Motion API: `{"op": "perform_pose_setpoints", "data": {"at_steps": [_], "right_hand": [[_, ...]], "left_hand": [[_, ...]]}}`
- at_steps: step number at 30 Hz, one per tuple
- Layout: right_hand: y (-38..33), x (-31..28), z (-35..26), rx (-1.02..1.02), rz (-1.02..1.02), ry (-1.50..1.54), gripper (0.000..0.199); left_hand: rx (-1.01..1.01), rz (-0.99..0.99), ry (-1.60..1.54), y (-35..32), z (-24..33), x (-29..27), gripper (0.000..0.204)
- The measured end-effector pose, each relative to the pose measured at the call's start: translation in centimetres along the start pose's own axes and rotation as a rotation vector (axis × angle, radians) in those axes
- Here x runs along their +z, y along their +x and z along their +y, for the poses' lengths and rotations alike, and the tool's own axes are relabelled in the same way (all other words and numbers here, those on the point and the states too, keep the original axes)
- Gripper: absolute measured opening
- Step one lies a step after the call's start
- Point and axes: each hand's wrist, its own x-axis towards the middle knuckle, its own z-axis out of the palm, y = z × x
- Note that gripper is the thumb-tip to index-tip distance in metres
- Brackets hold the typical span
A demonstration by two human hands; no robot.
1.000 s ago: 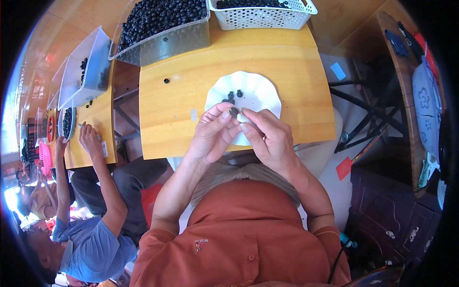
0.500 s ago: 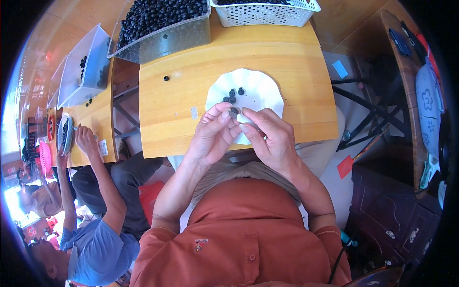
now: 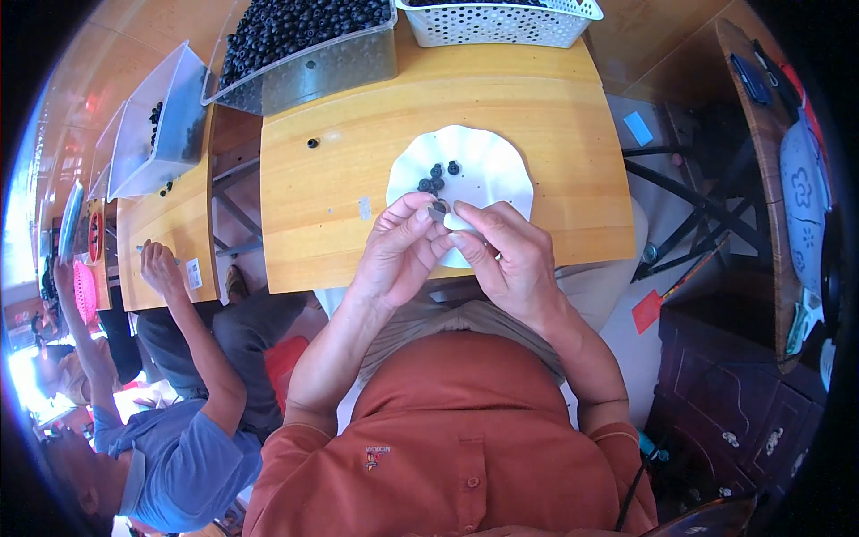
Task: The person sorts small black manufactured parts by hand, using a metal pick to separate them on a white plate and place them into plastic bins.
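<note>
My left hand (image 3: 394, 255) and my right hand (image 3: 506, 259) meet over the near edge of a white scalloped plate (image 3: 488, 166) on a yellow wooden table (image 3: 340, 170). Between the fingertips of both hands sits a small dark bead (image 3: 438, 211). My right hand also pinches something small and white, too small to tell what. Three dark beads (image 3: 437, 176) lie on the plate just beyond my fingers. A single dark bead (image 3: 312, 142) lies on the table to the left.
A clear tub full of dark beads (image 3: 300, 36) and a white perforated basket (image 3: 501, 22) stand at the table's far edge. Another person in a blue shirt (image 3: 179, 456) sits to my left at a second table (image 3: 165, 233) holding a clear bin (image 3: 157, 121). Dark furniture (image 3: 743, 394) stands on the right.
My hands stay together at the plate's near edge, fingers shifting slightly on the bead. The person on the left has lowered their raised arm a little.
</note>
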Motion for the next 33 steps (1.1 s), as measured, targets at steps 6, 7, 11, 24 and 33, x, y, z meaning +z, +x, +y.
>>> {"op": "perform_pose_setpoints", "data": {"at_steps": [6, 7, 11, 24, 33], "right_hand": [[-0.1, 0.2, 0.3, -0.021, 0.025, 0.004, 0.03], [-0.1, 0.3, 0.4, -0.033, 0.036, 0.01, 0.03], [0.0, 0.1, 0.2, -0.051, 0.033, 0.016, 0.03], [0.7, -1.6, 0.1, 0.197, 0.079, 0.096, 0.025], [0.0, -0.9, -0.2, 0.16, -0.009, 0.196, 0.028]], "left_hand": [[0.021, -0.03, 0.012, -0.3, 0.1, 0.0, 0.014], [0.038, -0.026, 0.04, -0.3, 0.1, 0.1, 0.014], [0.088, -0.005, 0.077, -0.7, 0.2, 0.7, 0.013], [0.135, -0.105, 0.137, -0.9, 1.5, 1.2, 0.011], [0.119, -0.028, 0.187, -0.5, 1.0, 0.8, 0.014]]}}
